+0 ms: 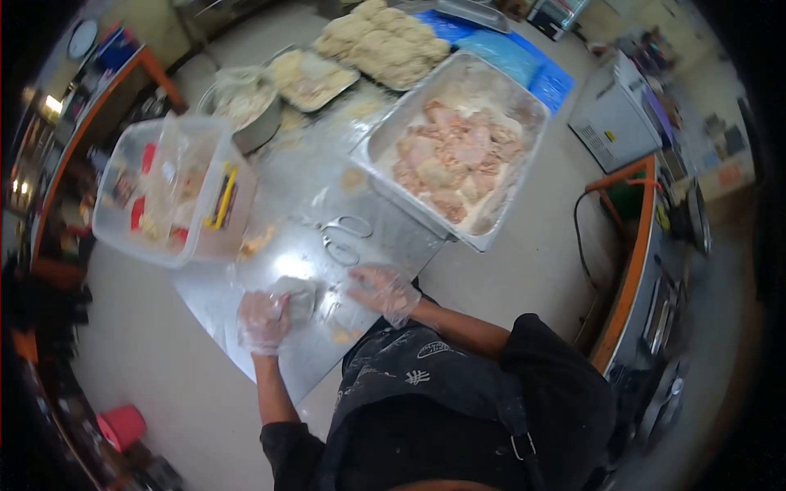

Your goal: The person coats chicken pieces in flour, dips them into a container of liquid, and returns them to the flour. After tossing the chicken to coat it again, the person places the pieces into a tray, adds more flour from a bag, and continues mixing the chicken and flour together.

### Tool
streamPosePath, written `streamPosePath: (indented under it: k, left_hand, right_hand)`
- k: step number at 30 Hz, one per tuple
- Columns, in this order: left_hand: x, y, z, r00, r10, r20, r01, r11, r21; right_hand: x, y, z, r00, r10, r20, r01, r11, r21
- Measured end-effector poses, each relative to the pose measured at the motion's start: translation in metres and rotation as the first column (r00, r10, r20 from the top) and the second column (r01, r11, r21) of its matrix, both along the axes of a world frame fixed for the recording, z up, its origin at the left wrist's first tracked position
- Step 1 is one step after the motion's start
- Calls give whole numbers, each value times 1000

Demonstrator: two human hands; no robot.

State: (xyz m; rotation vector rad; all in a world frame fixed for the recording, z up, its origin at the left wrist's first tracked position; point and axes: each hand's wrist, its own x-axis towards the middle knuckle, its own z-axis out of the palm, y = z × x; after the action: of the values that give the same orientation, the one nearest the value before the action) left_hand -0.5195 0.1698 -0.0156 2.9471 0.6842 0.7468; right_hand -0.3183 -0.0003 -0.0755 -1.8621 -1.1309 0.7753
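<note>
My left hand, in a clear plastic glove, is closed on a see-through plastic bag low over the near part of the metal table. To its right, my gloved right hand is held over the table's edge, fingers reaching left and apart, with nothing in them. A pair of scissors lies on the metal just beyond my right hand. Raw chicken pieces sit in pale liquid in a deep steel pan at the table's right side.
At the left stands a clear plastic tub with bags and red-lidded items inside. Behind it are a round pot, a tray of floury food and a heaped tray of floured pieces. A white chest and a pink bucket are on the floor.
</note>
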Motion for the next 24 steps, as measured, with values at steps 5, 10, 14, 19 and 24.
streamPosePath:
  k: [5,10,14,19,24]
  left_hand:
    - [-1,-9,39,972,56,230,-102,976,194]
    - [98,-70,161,911,274,309,-407,719,563]
    - [187,-94,137,894,221,390,-377,841,387]
    - [328,-91,104,805,11,593,27,998,-55]
    - [400,-97,78,700,183,691,438,655,-616]
  right_hand:
    - [15,-18,50,904,378,-200,-406,905,-129]
    - [53,-26,106,794,471,-383,-171,779,603]
    - [153,-47,155,499,371,-783,289,780,554]
    - [270,-81,184,809,56,-585,315,799,512]
    - [285,-77,156,828,-223,-515,489,736,468]
